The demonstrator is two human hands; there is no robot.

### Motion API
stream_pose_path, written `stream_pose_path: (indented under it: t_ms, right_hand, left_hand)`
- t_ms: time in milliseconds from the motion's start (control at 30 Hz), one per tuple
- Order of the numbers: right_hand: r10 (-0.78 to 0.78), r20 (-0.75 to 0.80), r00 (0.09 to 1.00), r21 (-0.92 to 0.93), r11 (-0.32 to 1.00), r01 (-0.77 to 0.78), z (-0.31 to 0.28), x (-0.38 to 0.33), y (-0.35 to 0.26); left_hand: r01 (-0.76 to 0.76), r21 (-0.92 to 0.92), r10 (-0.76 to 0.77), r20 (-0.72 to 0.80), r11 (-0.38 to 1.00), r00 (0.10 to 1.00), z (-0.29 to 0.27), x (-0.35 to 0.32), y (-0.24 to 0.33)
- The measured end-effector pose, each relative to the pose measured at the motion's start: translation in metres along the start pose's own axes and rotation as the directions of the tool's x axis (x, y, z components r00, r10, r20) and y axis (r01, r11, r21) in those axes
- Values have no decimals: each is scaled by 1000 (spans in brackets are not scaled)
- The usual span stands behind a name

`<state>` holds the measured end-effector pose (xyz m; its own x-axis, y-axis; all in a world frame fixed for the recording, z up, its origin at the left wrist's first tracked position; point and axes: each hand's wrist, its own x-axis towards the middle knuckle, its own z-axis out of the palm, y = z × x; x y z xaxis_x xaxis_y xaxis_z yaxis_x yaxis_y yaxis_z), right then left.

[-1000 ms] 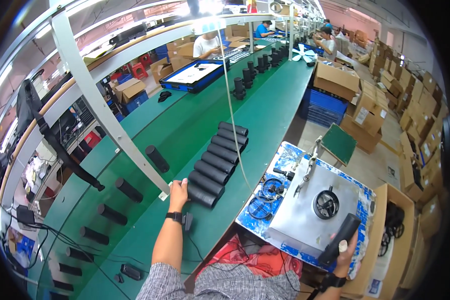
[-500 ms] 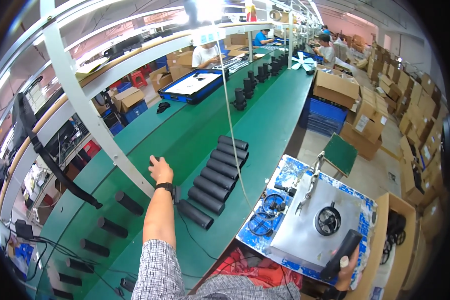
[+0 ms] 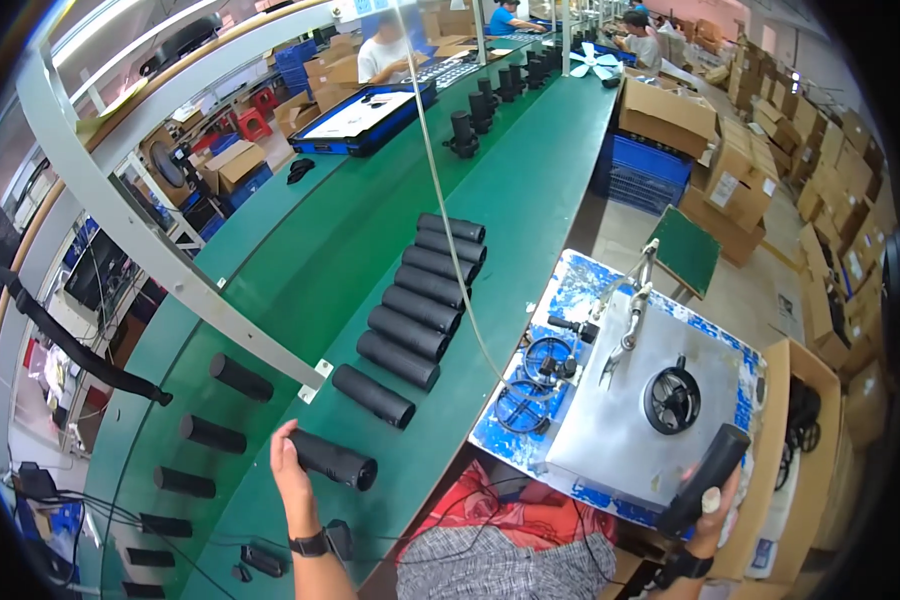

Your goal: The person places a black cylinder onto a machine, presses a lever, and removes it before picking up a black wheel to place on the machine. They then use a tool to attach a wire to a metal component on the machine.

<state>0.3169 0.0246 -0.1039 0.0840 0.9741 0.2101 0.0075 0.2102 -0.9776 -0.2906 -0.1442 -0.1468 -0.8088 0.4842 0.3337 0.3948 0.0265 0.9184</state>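
Observation:
My left hand (image 3: 290, 475) is closed round the far-left end of a black tube (image 3: 338, 460), whose open end points right over the green bench. Beyond it, several similar black tubes (image 3: 398, 360) lie side by side in a slanting row. At the lower right my right hand (image 3: 715, 505) grips another black tube (image 3: 705, 480), tilted up to the right, with a pale covering on the thumb. That tube is beside a silver metal box (image 3: 610, 420) topped with a black spoked wheel (image 3: 672, 400).
A grey metal post (image 3: 170, 260) slants down to the bench. More black tubes (image 3: 213, 433) lie spaced along the left strip. A hanging cable (image 3: 445, 200) crosses the middle. Black cables (image 3: 100, 505) trail at lower left. An open carton (image 3: 800, 480) stands on the right; people work far off.
My left hand has come back toward me and now has a black tube near the row's close end. My right hand still holds its tube. The whole view has shifted.

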Motion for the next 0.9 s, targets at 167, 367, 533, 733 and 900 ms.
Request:
stream_pose_path:
  t_ms: [167, 367, 533, 733, 900]
  right_hand:
    - [-26, 27, 999, -11, 1000, 26, -8, -3, -4]
    - [-69, 38, 997, -12, 998, 69, 1, 0, -8]
    - [14, 57, 998, 15, 1000, -14, -9, -1, -7]
    - [-14, -60, 998, 127, 992, 22, -9, -3, -5]
    - [-96, -121, 988, 454, 880, 141, -23, 4, -10]
  left_hand:
    - [538, 83, -544, 155, 839, 825, 21, 2, -21]
    - [45, 519, -76, 38, 853, 996, 57, 25, -86]
    - [117, 316, -120, -11, 942, 993, 78, -12, -51]
    - [36, 189, -57, 103, 981, 993, 83, -93, 19]
    - [-35, 86, -4, 425, 996, 905, 92, -141, 10]
